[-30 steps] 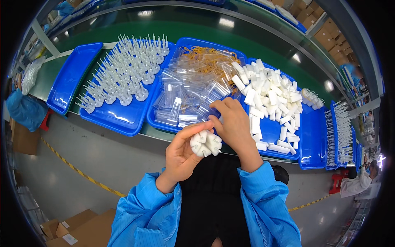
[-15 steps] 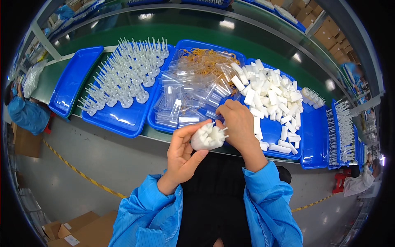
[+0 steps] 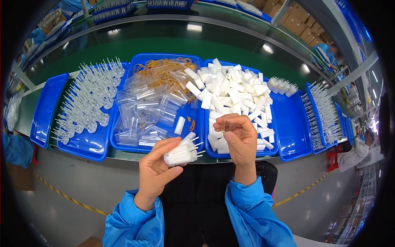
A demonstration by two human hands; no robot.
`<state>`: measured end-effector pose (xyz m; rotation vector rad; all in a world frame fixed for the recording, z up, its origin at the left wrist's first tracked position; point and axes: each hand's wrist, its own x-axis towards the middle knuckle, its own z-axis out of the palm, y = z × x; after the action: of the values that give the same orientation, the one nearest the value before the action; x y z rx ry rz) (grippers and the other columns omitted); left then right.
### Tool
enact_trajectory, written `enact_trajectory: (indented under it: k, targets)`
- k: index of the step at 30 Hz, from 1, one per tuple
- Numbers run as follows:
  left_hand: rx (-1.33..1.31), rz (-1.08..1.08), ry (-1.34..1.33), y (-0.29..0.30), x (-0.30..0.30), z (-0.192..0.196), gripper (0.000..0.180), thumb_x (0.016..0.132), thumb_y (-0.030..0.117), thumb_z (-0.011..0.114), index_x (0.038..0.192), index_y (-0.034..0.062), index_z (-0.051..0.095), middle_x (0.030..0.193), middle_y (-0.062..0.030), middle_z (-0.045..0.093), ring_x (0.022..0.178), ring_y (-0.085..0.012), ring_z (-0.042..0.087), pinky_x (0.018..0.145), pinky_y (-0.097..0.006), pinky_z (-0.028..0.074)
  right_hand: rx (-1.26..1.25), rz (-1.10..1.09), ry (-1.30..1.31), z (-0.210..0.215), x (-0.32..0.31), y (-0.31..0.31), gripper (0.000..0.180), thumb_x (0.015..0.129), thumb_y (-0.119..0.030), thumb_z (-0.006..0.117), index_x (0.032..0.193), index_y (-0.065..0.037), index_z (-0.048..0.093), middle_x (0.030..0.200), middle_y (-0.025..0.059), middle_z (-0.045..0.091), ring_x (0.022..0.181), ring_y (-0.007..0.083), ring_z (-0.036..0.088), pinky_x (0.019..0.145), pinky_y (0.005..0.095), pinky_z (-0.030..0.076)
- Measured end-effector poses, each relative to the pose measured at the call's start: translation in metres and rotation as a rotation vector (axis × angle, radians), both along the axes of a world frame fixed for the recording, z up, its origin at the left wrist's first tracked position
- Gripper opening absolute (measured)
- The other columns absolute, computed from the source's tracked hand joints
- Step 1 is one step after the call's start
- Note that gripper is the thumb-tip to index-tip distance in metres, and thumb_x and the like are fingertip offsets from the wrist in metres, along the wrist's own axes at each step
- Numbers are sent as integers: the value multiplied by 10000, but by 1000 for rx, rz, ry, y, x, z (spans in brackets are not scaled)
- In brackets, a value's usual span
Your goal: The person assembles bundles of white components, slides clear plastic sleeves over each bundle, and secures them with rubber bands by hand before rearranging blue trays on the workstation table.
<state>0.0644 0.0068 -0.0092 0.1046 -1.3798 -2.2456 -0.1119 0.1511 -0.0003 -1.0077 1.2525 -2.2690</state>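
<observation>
Cupped in my left hand point(image 3: 154, 171) is a bundle of white blocks point(image 3: 180, 154) with several thin white pins sticking out toward the right. The fingers and thumb close around its left side. My right hand point(image 3: 242, 140), a short way to the right, pinches a small clear plastic piece point(image 3: 227, 126) between thumb and fingers; its full shape is partly hidden. Beyond my left hand, clear plastic sleeves point(image 3: 142, 109) and orange rubber bands point(image 3: 164, 68) fill a blue tray point(image 3: 119, 145). Behind my right hand, loose white blocks point(image 3: 236, 90) are heaped in another blue tray point(image 3: 269, 153).
To the left stand a tray of white pinned parts point(image 3: 88, 103) and a narrow blue tray point(image 3: 49, 111). Pinned bundles point(image 3: 283, 85) sit at the back of a blue tray point(image 3: 294, 140) on the right. A green conveyor belt point(image 3: 164, 39) runs behind.
My right hand has come away from the bundle and turned, and a clear plastic piece now shows in its fingers. My left hand still holds the bundle. The whole view has shifted rightward.
</observation>
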Motion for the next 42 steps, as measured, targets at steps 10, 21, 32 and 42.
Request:
enact_trajectory:
  k: [10, 21, 32, 42]
  targets:
    - [-323, 224, 20, 13, -12, 1, 386, 811, -91, 689, 1185, -35, 610, 1324, -172, 483, 1164, -257, 568, 931, -353, 551, -89, 104, -279, -8, 13, 17, 224, 868, -39, 646, 1079, 20, 598, 1130, 169, 597, 759, 156, 569, 667, 256, 474]
    - [-406, 210, 8, 15, -18, -1, 339, 808, -78, 704, 1134, -13, 638, 1314, -161, 468, 1202, -284, 552, 923, -350, 569, 284, 113, -49, 18, 46, 26, 255, 829, 25, 618, 1082, 57, 634, 1223, 199, 564, 810, 103, 573, 689, 219, 469]
    - [-358, 245, 52, 17, -16, -1, 296, 832, -102, 650, 1114, -13, 629, 1314, -166, 454, 1233, -306, 527, 924, -356, 571, 310, 205, 11, 22, 49, 25, 252, 808, 39, 620, 1055, 24, 667, 1215, 160, 594, 1041, 177, 611, 824, 255, 484]
    - [-134, 159, 9, 11, -17, 1, 237, 826, -74, 674, 1036, 15, 608, 1303, -181, 496, 1207, -356, 547, 988, -451, 494, 371, 433, 46, 31, 36, 28, 231, 791, 32, 610, 1011, 7, 674, 1245, 163, 599, 1030, 154, 601, 762, 212, 435]
